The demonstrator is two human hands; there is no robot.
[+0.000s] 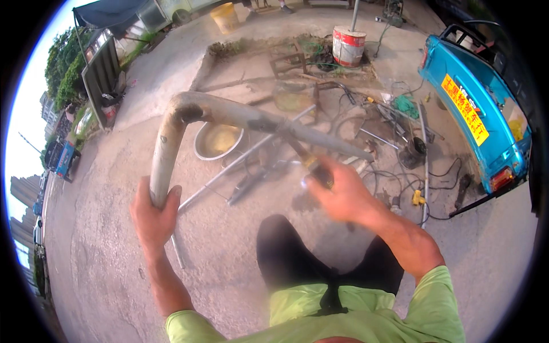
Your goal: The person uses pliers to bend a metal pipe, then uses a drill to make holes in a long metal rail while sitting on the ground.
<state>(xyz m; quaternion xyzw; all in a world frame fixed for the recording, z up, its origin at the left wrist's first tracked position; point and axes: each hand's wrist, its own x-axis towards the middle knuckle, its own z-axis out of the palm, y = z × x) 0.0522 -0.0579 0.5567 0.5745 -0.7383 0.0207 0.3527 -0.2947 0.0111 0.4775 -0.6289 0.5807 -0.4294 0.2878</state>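
My left hand is wrapped round the lower end of a bent grey metal pipe, whose elbow has a dark patch. The pipe's longer section runs across to the right, tilting down. My right hand holds a tool with a yellow and dark handle; its narrow brown head meets the pipe at a darkened spot, and I cannot make out what kind it is. Below the pipe a wide metal basin with murky yellowish contents stands on the ground, beside a long thin metal bar.
A blue cargo vehicle stands at the right. Cables, rods, a dark canister and green netting lie near it. Behind are a red-and-white bucket with a pole, a yellow bucket and another person's legs.
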